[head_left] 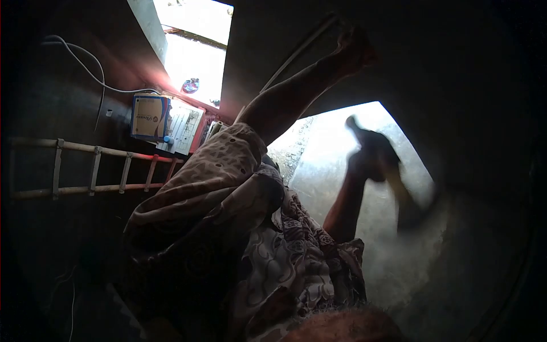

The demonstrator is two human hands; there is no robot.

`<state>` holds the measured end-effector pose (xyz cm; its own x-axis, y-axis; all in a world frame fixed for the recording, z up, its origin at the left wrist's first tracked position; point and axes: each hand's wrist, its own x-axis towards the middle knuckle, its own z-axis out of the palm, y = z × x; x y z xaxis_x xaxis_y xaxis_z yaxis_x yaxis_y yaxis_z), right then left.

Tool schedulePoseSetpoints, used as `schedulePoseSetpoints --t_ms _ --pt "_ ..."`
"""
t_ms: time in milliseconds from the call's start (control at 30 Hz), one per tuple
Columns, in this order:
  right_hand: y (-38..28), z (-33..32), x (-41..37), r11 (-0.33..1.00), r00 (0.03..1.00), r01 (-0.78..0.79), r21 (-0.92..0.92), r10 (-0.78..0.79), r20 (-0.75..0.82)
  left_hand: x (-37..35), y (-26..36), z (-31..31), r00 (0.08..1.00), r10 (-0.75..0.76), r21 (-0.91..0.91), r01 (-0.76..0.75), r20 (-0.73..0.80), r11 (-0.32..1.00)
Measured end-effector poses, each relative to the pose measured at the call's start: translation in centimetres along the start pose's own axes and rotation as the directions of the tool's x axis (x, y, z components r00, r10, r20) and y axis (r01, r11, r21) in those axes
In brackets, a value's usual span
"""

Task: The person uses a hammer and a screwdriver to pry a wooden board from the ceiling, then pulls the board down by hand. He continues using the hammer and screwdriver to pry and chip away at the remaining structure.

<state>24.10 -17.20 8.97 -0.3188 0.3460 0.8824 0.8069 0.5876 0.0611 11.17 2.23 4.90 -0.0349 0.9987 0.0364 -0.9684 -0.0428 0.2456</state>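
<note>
My left hand (358, 50) is raised on a bent arm against the dark wall at the upper middle. Its fingers look closed, but shadow hides whatever they may hold. Lower and to the right, my right hand (366, 163) is wrapped around a hammer (397, 183), smeared by motion. The hammer's dark grip end points up to the left, and its yellowish shaft runs down to a blurred dark head. Both arms come out of a patterned short-sleeved shirt (307, 256).
A wooden ladder (94, 166) lies across the left side. A cardboard box (150, 117) and a white case-like object (185, 126) sit below the bright window opening (196, 62). A pale cable (94, 62) hangs on the left, and a thin pale strip (299, 52) runs along the wall.
</note>
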Motion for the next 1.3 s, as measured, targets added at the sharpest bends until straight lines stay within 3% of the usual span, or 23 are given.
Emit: schedulePoseSetpoints --t_ms 33,67,133,200,267,333,367,400,433,467,533,600,667,733,800,867,933,1000,1033,1200,1233,1267,1300 --pt "0.6 2.2 -0.2 0.934 0.862 -0.356 -0.014 0.334 0.382 0.5 -0.3 -0.3 1.000 0.000 0.000 0.000 -0.006 1.000" --pt "1.1 3.6 -0.8 0.750 0.482 -0.640 -0.165 0.559 0.674 0.6 -0.7 -0.5 1.000 -0.005 0.009 0.005 -0.009 1.000" --pt "1.9 3.8 -2.6 0.789 0.722 -0.609 0.085 0.506 0.472 1.0 -0.2 -0.4 1.000 0.007 0.020 -0.006 -0.026 1.000" --pt "1.6 1.1 -1.7 0.790 0.723 -0.593 0.153 0.439 0.533 0.7 -0.3 -1.4 0.999 -0.005 0.013 0.005 -0.042 1.000" --pt "0.0 -0.5 0.0 0.649 0.873 -0.479 0.592 0.421 0.245 0.5 -1.1 -2.8 0.999 -0.021 0.033 0.020 0.033 0.999" --pt "-0.6 -1.1 0.5 0.281 0.856 -0.341 0.897 0.487 0.173 -0.3 -1.2 -3.9 0.993 -0.027 0.054 0.021 0.118 0.998" --pt "-1.2 -0.5 0.2 0.455 0.904 -0.225 0.861 0.428 0.010 -1.7 -1.4 -4.2 0.993 -0.063 0.139 0.048 0.101 0.989" --pt "-1.0 -0.2 -0.8 0.515 0.921 -0.214 0.830 0.389 -0.004 -2.8 -1.4 -4.3 0.992 -0.094 0.222 0.073 0.083 0.972" --pt "-0.6 -0.8 -1.7 0.650 0.898 -0.431 0.626 0.374 0.230 -3.9 -0.9 -4.1 0.992 -0.094 0.221 0.073 0.084 0.972" --pt "-0.3 -1.5 -2.8 0.751 0.800 -0.565 0.342 0.398 0.449 -5.0 -0.3 -3.6 0.994 -0.097 0.331 0.075 0.050 0.941" --pt "0.0 -0.7 -5.7 0.353 0.553 -0.833 0.426 0.514 0.655 -5.5 -0.3 -3.5 0.995 -0.099 0.435 0.086 0.009 0.897" --pt "-0.9 -0.7 -5.1 0.179 0.477 -0.867 0.464 0.564 0.674 -4.2 0.1 -3.7 1.000 -0.020 0.391 0.012 0.016 0.920" --pt "-1.1 -0.5 -4.5 0.175 0.449 -0.881 0.440 0.600 0.662 -3.3 0.5 -3.7 0.998 -0.065 0.408 0.056 0.008 0.911" --pt "-0.8 -1.5 -3.4 0.458 0.709 -0.705 0.542 0.473 0.523 -2.9 0.4 -3.5 0.993 -0.117 0.417 0.111 -0.012 0.902" --pt "1.4 -1.8 -4.8 0.421 0.748 -0.659 0.623 0.452 0.485 -2.5 0.3 -3.0 0.994 -0.106 0.332 0.090 0.030 0.939" --pt "-1.7 -2.8 -0.2 0.636 0.802 -0.589 0.499 0.385 0.456 -2.1 1.2 -3.7 0.977 -0.177 0.267 0.140 0.118 0.954" --pt "5.4 -2.4 -6.3 0.910 0.543 -0.413 0.014 0.234 0.807 -2.3 1.9 -3.9 0.952 -0.224 0.205 0.181 0.208 0.962" --pt "1.8 -1.7 -3.6 0.779 0.310 -0.508 -0.368 0.564 0.766 -3.7 2.4 -2.7 0.985 -0.120 0.269 0.084 0.121 0.959" --pt "1.1 -1.7 -2.6 0.777 0.307 -0.508 -0.372 0.566 0.765 -3.8 2.3 -2.4 0.985 -0.124 0.267 0.088 0.119 0.960" --pt "-1.0 -0.8 1.3 0.840 0.340 -0.028 -0.542 0.517 0.785 -2.8 2.0 -2.3 0.939 -0.232 0.054 0.225 0.255 0.973" --pt "0.3 0.2 0.5 0.884 0.358 -0.121 -0.451 0.463 0.811 -2.5 1.7 -2.2 0.939 -0.230 0.053 0.224 0.258 0.973" --pt "2.5 1.6 -1.2 0.913 0.379 -0.209 -0.350 0.406 0.832 -2.2 1.3 -2.1 0.964 -0.198 0.060 0.191 0.176 0.980" --pt "4.9 3.0 -3.8 0.983 0.797 -0.153 0.102 0.062 0.601 -1.9 1.0 -2.1 0.982 -0.163 0.070 0.157 0.094 0.985"
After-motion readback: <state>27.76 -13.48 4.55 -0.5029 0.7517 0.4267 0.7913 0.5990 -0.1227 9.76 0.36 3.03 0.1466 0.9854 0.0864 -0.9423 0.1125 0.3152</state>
